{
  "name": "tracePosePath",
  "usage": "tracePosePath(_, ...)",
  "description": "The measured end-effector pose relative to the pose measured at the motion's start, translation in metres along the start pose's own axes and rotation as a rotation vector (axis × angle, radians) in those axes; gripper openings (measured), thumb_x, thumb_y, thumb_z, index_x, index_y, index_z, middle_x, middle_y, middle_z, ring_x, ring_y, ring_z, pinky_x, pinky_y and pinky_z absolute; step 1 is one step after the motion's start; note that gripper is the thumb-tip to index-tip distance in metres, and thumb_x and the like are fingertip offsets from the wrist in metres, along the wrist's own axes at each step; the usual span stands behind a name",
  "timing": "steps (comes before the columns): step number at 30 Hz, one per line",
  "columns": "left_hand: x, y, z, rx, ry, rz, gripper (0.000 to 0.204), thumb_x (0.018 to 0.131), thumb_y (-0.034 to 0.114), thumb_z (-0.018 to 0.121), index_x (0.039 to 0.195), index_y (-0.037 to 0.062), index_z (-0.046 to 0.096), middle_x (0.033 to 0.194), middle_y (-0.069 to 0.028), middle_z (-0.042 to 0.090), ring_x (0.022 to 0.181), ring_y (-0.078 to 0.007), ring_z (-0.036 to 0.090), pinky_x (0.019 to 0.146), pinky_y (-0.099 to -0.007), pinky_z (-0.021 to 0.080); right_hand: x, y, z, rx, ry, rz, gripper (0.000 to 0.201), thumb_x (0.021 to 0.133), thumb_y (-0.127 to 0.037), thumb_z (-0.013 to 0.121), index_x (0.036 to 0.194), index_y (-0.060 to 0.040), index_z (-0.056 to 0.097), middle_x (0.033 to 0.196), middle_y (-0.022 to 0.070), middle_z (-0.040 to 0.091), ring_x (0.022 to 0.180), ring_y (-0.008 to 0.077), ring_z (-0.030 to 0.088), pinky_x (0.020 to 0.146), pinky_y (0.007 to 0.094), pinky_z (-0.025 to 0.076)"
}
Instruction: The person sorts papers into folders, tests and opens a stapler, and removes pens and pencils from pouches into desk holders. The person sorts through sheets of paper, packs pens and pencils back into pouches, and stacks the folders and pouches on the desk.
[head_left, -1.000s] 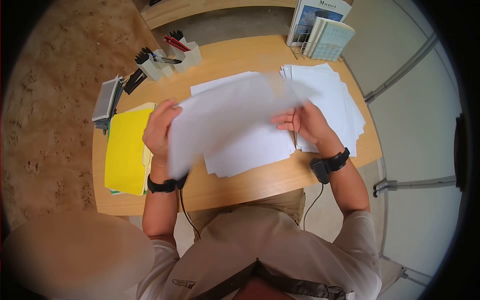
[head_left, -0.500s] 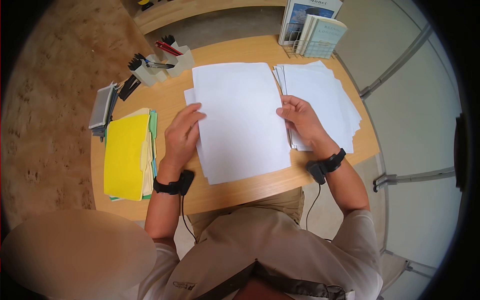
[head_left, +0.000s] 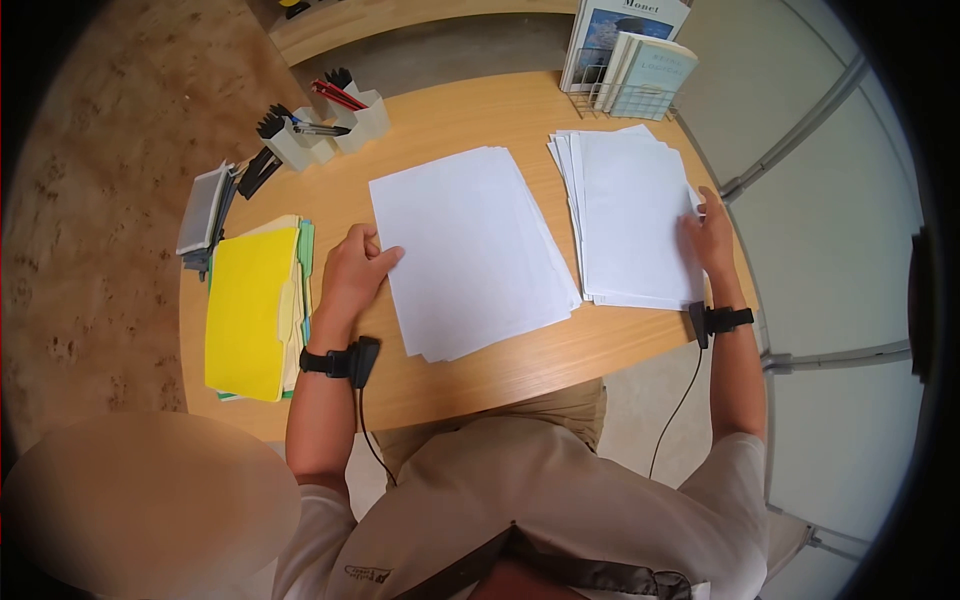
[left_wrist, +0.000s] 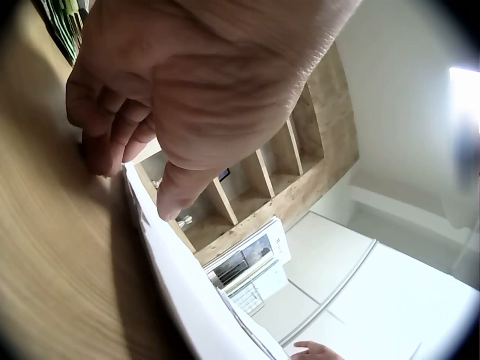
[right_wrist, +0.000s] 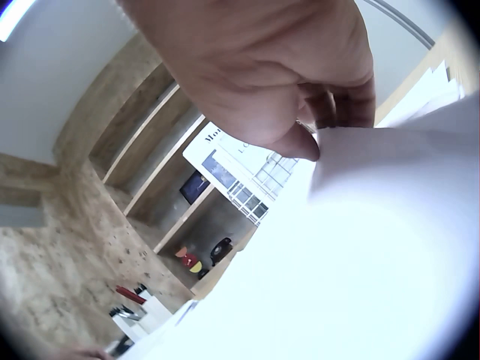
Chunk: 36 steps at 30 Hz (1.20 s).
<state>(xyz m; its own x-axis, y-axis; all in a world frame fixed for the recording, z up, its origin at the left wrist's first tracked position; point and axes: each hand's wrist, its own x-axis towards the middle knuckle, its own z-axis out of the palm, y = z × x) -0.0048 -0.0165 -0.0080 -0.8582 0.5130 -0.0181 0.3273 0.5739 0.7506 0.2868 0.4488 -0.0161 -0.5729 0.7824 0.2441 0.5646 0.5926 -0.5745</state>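
Two piles of white paper lie on the desk, a middle pile (head_left: 475, 255) and a right pile (head_left: 640, 215). At the middle pile's left edge is the left hand (head_left: 358, 272), its thumb on the top sheet and its other fingers curled at the desk; the left wrist view shows this hand (left_wrist: 195, 90) around the edge of the paper (left_wrist: 176, 266). The right hand (head_left: 712, 240) is at the right pile's right edge. In the right wrist view, that hand (right_wrist: 292, 82) pinches a raised sheet (right_wrist: 360, 172) between thumb and fingers.
Yellow and other folders (head_left: 250, 315) lie at the left, with grey trays or files (head_left: 203, 210) behind them. Pen holders (head_left: 360, 125) stand at the back left. A wire rack (head_left: 625, 100) with books is at the back right.
The paper both hands held over the middle pile is no longer there. The right hand has moved right, to the right pile's far edge, where a sheet now lies squarely on top. The left hand stays beside the middle pile.
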Motion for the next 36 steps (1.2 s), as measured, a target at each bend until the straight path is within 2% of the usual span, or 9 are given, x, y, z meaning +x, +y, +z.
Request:
tracePosePath(2, 0.001, 0.002, 0.000, 0.052, -0.005, -0.051, 0.041, 0.085, 0.022, 0.080, 0.113, -0.0013, 0.061, 0.081, -0.0093, 0.066, 0.073, -0.0196, 0.065, 0.067, -0.0342, 0.053, -0.009, -0.019, 0.002, -0.158, 0.082, -0.191, 0.049, 0.087, -0.014, 0.073, 0.134, -0.0064, 0.061, 0.117, 0.0214, 0.068, 0.106, 0.0395, 0.065, 0.094, 0.0456, 0.052)
tracePosePath(8, 0.009, -0.011, 0.009, 0.008, 0.049, -0.011, 0.046, 0.084, 0.017, 0.080, 0.120, -0.0008, 0.058, 0.076, -0.0081, 0.065, 0.068, -0.0195, 0.063, 0.065, -0.0337, 0.052, -0.050, -0.087, 0.027, -0.148, -0.385, -0.362, 0.046, 0.088, -0.025, 0.073, 0.129, -0.0054, 0.064, 0.129, 0.0206, 0.063, 0.120, 0.0417, 0.056, 0.105, 0.0459, 0.047)
tracePosePath(18, 0.001, 0.008, -0.005, -0.525, 0.215, 0.056, 0.012, 0.094, 0.000, 0.067, 0.105, -0.0034, 0.068, 0.081, 0.0016, 0.065, 0.070, -0.0070, 0.056, 0.063, -0.0245, 0.045, -0.060, -0.085, 0.033, -0.199, -0.304, -0.499, 0.040, 0.094, -0.025, 0.069, 0.129, -0.0060, 0.064, 0.128, 0.0183, 0.062, 0.115, 0.0386, 0.059, 0.101, 0.0449, 0.050)
tracePosePath(20, -0.007, 0.017, -0.011, -0.634, 0.304, 0.107, 0.010, 0.094, -0.001, 0.065, 0.102, -0.0034, 0.069, 0.082, 0.0002, 0.066, 0.071, -0.0087, 0.056, 0.065, -0.0274, 0.047, -0.066, -0.113, 0.018, 0.320, -0.534, -0.226, 0.035, 0.099, -0.023, 0.065, 0.129, -0.0057, 0.065, 0.128, 0.0144, 0.064, 0.112, 0.0309, 0.064, 0.098, 0.0400, 0.052)
tracePosePath(22, -0.014, 0.022, -0.016, -0.468, 0.352, 0.487, 0.011, 0.092, -0.004, 0.064, 0.101, -0.0028, 0.069, 0.099, -0.0065, 0.071, 0.088, -0.0147, 0.064, 0.077, -0.0287, 0.051, -0.071, -0.125, 0.021, 0.491, -0.605, -0.218, 0.039, 0.103, -0.019, 0.059, 0.140, -0.0045, 0.057, 0.123, 0.0122, 0.067, 0.103, 0.0211, 0.068, 0.093, 0.0321, 0.053)
tracePosePath(24, -0.021, 0.034, -0.018, -0.465, 0.337, 0.589, 0.013, 0.088, -0.008, 0.064, 0.097, -0.0020, 0.070, 0.117, -0.0128, 0.071, 0.106, -0.0214, 0.066, 0.089, -0.0307, 0.052, -0.078, -0.148, 0.015, 1.195, -0.898, 0.259, 0.048, 0.105, -0.015, 0.052, 0.151, -0.0028, 0.045, 0.120, 0.0131, 0.068, 0.101, 0.0180, 0.069, 0.091, 0.0297, 0.054)
tracePosePath(25, -0.026, 0.037, -0.018, -0.387, 0.273, 0.589, 0.017, 0.087, -0.011, 0.060, 0.097, -0.0014, 0.070, 0.122, -0.0143, 0.069, 0.111, -0.0217, 0.064, 0.093, -0.0321, 0.051, -0.077, -0.136, 0.028, 1.386, -0.968, 0.148, 0.051, 0.106, -0.012, 0.043, 0.156, 0.0001, 0.034, 0.120, 0.0180, 0.068, 0.103, 0.0200, 0.070, 0.091, 0.0304, 0.056)
tracePosePath(30, -0.032, 0.037, -0.012, -0.278, 0.124, 0.587, 0.019, 0.085, -0.014, 0.058, 0.092, -0.0002, 0.070, 0.126, -0.0145, 0.069, 0.124, -0.0292, 0.062, 0.102, -0.0357, 0.049, -0.073, -0.159, 0.035, 1.634, -0.991, 0.305, 0.046, 0.109, -0.017, 0.039, 0.150, 0.0035, 0.041, 0.119, 0.0193, 0.068, 0.108, 0.0217, 0.070, 0.095, 0.0357, 0.058)
tracePosePath(36, -0.033, 0.037, -0.007, -0.223, 0.056, 0.631, 0.016, 0.081, -0.013, 0.063, 0.088, -0.0002, 0.069, 0.123, -0.0147, 0.071, 0.125, -0.0339, 0.064, 0.100, -0.0364, 0.052, -0.068, -0.147, 0.052, 1.536, -1.055, 0.199, 0.038, 0.104, -0.011, 0.058, 0.139, 0.0030, 0.052, 0.114, 0.0132, 0.070, 0.100, 0.0176, 0.071, 0.091, 0.0300, 0.059)
